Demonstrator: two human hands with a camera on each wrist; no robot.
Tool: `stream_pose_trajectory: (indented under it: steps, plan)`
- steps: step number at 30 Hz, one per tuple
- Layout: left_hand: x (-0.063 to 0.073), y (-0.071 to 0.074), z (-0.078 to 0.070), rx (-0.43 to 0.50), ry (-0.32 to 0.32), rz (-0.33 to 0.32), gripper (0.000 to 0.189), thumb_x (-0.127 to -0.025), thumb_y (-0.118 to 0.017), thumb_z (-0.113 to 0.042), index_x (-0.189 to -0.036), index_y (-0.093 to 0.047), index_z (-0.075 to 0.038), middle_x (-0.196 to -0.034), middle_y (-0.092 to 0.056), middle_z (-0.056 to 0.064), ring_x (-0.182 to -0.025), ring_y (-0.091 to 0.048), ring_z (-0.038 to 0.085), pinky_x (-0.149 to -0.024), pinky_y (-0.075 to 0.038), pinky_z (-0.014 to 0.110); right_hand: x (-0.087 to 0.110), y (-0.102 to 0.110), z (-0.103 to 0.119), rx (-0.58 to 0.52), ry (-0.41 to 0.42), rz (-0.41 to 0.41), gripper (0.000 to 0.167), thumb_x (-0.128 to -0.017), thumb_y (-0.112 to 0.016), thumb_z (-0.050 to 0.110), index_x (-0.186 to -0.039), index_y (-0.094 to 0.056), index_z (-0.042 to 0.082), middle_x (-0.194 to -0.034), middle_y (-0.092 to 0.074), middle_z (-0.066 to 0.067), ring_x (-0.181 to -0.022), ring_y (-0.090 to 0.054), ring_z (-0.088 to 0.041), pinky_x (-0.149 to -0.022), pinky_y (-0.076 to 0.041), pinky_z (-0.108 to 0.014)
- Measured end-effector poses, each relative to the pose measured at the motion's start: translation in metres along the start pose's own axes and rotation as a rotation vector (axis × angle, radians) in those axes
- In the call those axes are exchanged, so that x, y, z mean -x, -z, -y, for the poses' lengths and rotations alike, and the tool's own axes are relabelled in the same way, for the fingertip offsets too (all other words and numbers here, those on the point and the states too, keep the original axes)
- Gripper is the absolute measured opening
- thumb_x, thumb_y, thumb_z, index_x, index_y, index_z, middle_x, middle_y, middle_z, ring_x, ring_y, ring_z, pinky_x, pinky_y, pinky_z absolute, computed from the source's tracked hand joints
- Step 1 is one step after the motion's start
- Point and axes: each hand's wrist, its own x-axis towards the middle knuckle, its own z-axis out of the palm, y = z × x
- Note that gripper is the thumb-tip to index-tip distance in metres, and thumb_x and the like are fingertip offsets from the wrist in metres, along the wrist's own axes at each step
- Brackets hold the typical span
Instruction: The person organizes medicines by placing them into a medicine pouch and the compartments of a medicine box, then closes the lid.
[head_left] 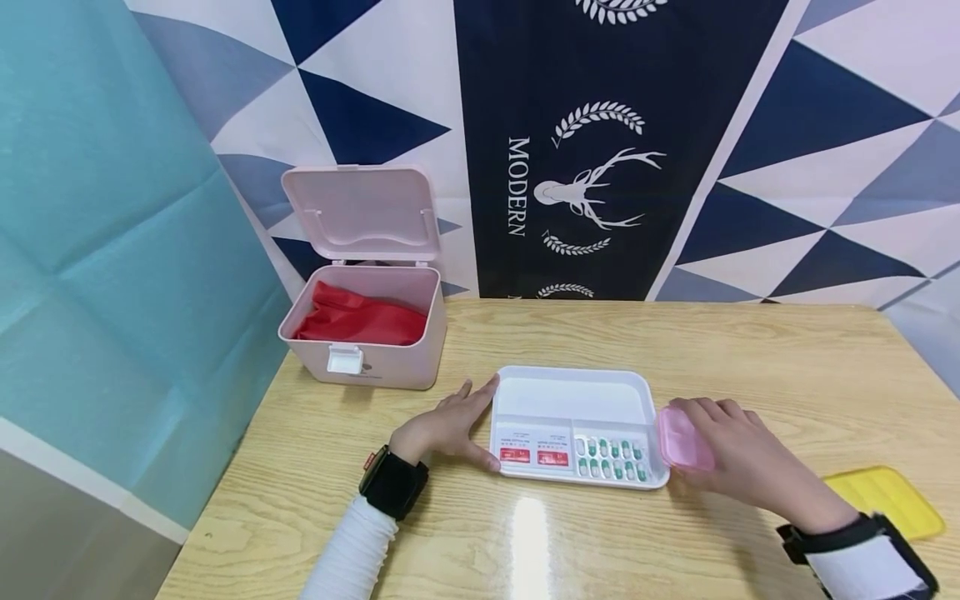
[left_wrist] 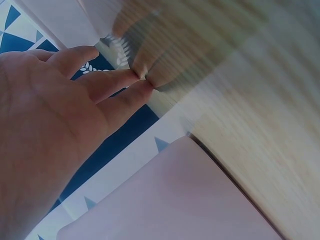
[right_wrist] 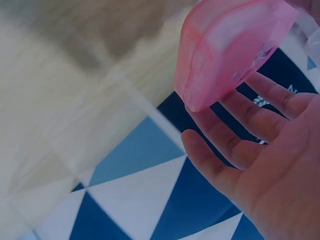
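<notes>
A white divided tray [head_left: 577,392] lies on the table. Its front compartments hold red-and-white packets [head_left: 534,447] and green-and-white capsules [head_left: 611,458]. My left hand [head_left: 450,425] spreads its thumb and fingers along the tray's left edge, with the fingertips at the rim. At the tray's right end, my right hand [head_left: 738,454] holds a small pink translucent case [head_left: 682,440] between thumb and fingers. In the right wrist view the pink case [right_wrist: 230,50] is tilted, and the thumb is mostly cut off at the frame's edge.
Back left stands a pink box [head_left: 405,362] with its lid raised and red cloth [head_left: 360,317] inside. A yellow case [head_left: 888,500] lies on the wooden table [head_left: 750,350] at the right, partly behind my right wrist. A patterned cloth [head_left: 390,83] hangs behind the table.
</notes>
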Motion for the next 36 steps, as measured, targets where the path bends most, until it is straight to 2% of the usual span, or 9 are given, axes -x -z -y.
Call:
stream_pose_trajectory:
  steps: [4, 10, 16, 24, 31, 36]
  plan:
    - [0.0, -0.001, 0.0, -0.002, 0.005, 0.001, 0.121, -0.064, -0.077, -0.051, -0.148, 0.005, -0.017, -0.155, -0.003, -0.003, -0.141, 0.004, 0.032, -0.112, -0.008, 0.052, -0.014, -0.001, 0.008, 0.002, 0.049, 0.006, 0.07, -0.06, -0.081, 0.033, -0.119, -0.053, 0.007, -0.112, -0.058, -0.014, -0.1, -0.05, -0.036, -0.078, -0.04, -0.056]
    - [0.0, -0.001, -0.002, -0.006, 0.011, 0.0, 0.121, -0.064, -0.077, -0.051, -0.148, 0.004, -0.017, -0.155, -0.003, -0.003, -0.141, 0.004, 0.032, -0.112, -0.009, 0.051, -0.035, -0.005, 0.022, -0.009, 0.07, 0.028, 0.07, -0.063, -0.08, 0.03, -0.122, -0.052, 0.006, -0.113, -0.057, -0.016, -0.102, -0.049, -0.037, -0.081, -0.041, -0.057]
    - [0.001, 0.0, -0.003, 0.005, 0.018, 0.001, 0.121, -0.064, -0.077, -0.05, -0.148, 0.003, -0.017, -0.155, -0.004, -0.003, -0.141, 0.004, 0.032, -0.113, -0.008, 0.05, -0.06, -0.019, 0.034, -0.045, 0.112, 0.032, 0.069, -0.067, -0.079, 0.037, -0.124, -0.052, 0.008, -0.114, -0.057, -0.014, -0.102, -0.05, -0.035, -0.08, -0.044, -0.056]
    - [0.0, 0.0, -0.003, 0.0, 0.02, 0.003, 0.121, -0.064, -0.077, -0.051, -0.148, 0.003, -0.017, -0.155, -0.004, -0.004, -0.141, 0.004, 0.031, -0.112, -0.009, 0.051, -0.086, -0.033, 0.049, -0.086, 0.145, 0.054, 0.071, -0.067, -0.079, 0.035, -0.127, -0.05, 0.008, -0.115, -0.056, -0.013, -0.103, -0.05, -0.033, -0.081, -0.047, -0.05]
    - [0.001, 0.0, -0.003, -0.003, 0.022, 0.005, 0.12, -0.064, -0.077, -0.051, -0.148, 0.003, -0.018, -0.155, -0.004, -0.003, -0.141, 0.003, 0.031, -0.112, -0.009, 0.05, -0.104, -0.037, 0.059, -0.127, 0.16, 0.082, 0.065, -0.071, -0.077, 0.032, -0.13, -0.051, 0.02, -0.12, -0.054, -0.015, -0.105, -0.048, -0.035, -0.078, -0.049, -0.05]
    - [0.001, 0.0, -0.003, -0.002, 0.028, 0.003, 0.121, -0.064, -0.077, -0.052, -0.148, 0.004, -0.019, -0.155, -0.004, -0.003, -0.141, 0.003, 0.03, -0.112, -0.009, 0.051, -0.113, -0.04, 0.065, -0.124, 0.184, 0.124, 0.058, -0.073, -0.076, 0.031, -0.126, -0.055, 0.02, -0.118, -0.053, -0.016, -0.104, -0.048, -0.035, -0.079, -0.049, -0.049]
